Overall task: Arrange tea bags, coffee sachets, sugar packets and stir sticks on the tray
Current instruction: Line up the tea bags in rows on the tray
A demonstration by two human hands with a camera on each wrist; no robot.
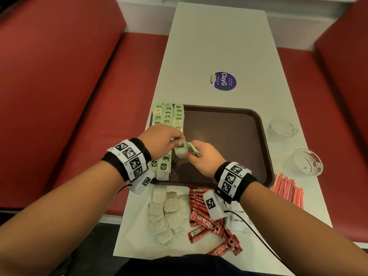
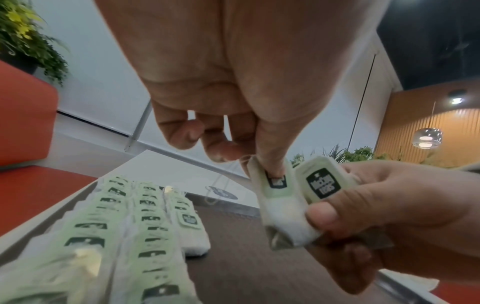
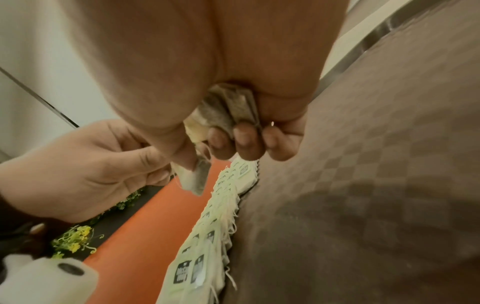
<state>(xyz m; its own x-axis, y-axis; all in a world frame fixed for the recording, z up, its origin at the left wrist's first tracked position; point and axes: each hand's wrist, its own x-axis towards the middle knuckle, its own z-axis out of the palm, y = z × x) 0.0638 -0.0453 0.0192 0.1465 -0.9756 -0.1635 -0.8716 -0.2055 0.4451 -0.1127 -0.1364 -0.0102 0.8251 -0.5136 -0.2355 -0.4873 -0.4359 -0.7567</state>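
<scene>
The head view alone shows the whole layout: the brown tray [image 1: 229, 140] on the white table [image 1: 219, 46], rows of tea bags [image 1: 169, 114] along the tray's left side, loose tea bags [image 1: 167, 212] and red coffee sachets [image 1: 209, 220] on the table in front of the tray, and red stir sticks [image 1: 288, 188] to the right of it, near two clear glass cups [image 1: 302, 164]. The left wrist view shows what the head view hides: the left hand [image 2: 233, 82] pinches the top of one tea bag [image 2: 280, 205] between thumb and fingertips, on its green tag, with the other fingers curled, and the thread hangs loose behind it. In the same view the right hand [image 2: 402, 216] holds a second tea bag [image 2: 322, 183] just beside the first, and its thumb presses on the lower part of the first bag. Only the right wrist view shows that the right hand's fingers [image 3: 246, 142] are curled round several bags bunched against the palm. Both hands are above the near left part of the tray, just beside the third row of tea bags. Sugar packets I cannot tell for sure; some white paper lies under the right wrist.
</scene>
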